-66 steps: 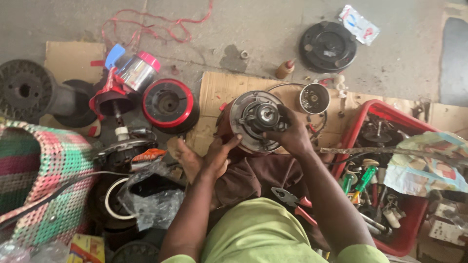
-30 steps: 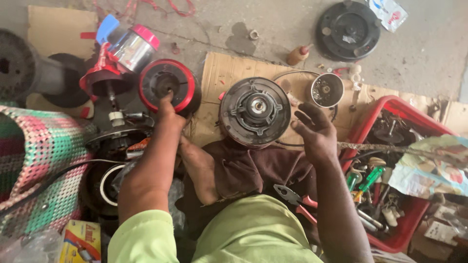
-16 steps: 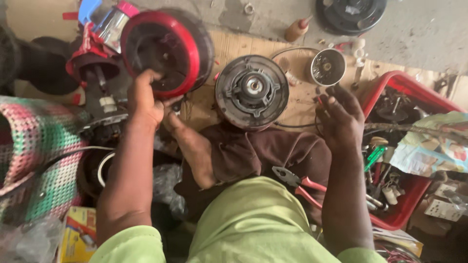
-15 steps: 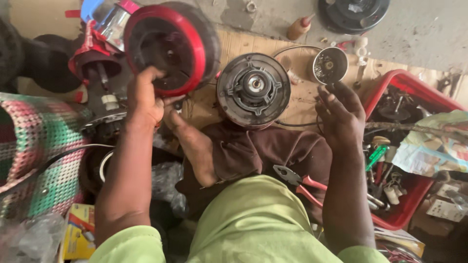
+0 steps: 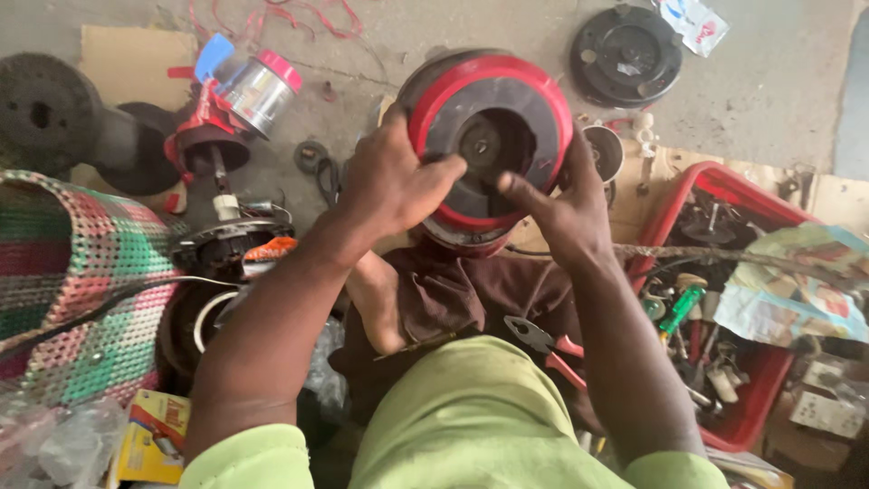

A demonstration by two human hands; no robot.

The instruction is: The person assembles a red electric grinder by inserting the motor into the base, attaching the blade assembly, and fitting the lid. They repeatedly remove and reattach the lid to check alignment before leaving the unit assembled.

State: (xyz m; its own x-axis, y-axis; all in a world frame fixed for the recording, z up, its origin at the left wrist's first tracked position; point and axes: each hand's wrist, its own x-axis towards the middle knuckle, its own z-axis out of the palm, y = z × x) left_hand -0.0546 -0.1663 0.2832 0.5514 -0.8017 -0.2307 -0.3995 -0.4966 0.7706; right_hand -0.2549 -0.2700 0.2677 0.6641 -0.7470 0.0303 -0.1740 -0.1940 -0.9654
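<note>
1. Two hands grip one thing: a round red-and-black housing [image 5: 489, 145], held up off the floor over the person's lap, its open face turned toward the camera.
2. The left hand [image 5: 394, 181] is clamped on the housing's left rim, thumb hooked over the red edge and pointing into the dark recess. The right hand [image 5: 561, 204] grasps the right rim, forefinger reaching in toward the middle hole.
3. By its look the housing is hard moulded plastic, stiff and probably fairly light for its bulk. The smooth red rim could slip in the fingers, so the edge, taken from both sides as here, seems the safest hold. The thin lip might crack if knocked or dropped.
4. Beyond the left hand, farther out, lies a small jar with a red base and blue cap [image 5: 240, 91] on its side. Below that hand, toward the person, sits a black motor part with an orange bit [image 5: 235, 249].
5. Just under the right wrist, pliers with red handles [image 5: 548, 344] rest on the brown cloth [image 5: 471, 294] over the lap.
6. Outward of the right hand stands a red crate [image 5: 697, 195] of tools. Above it, well apart, a black disc [image 5: 625, 54] lies on the concrete.
</note>
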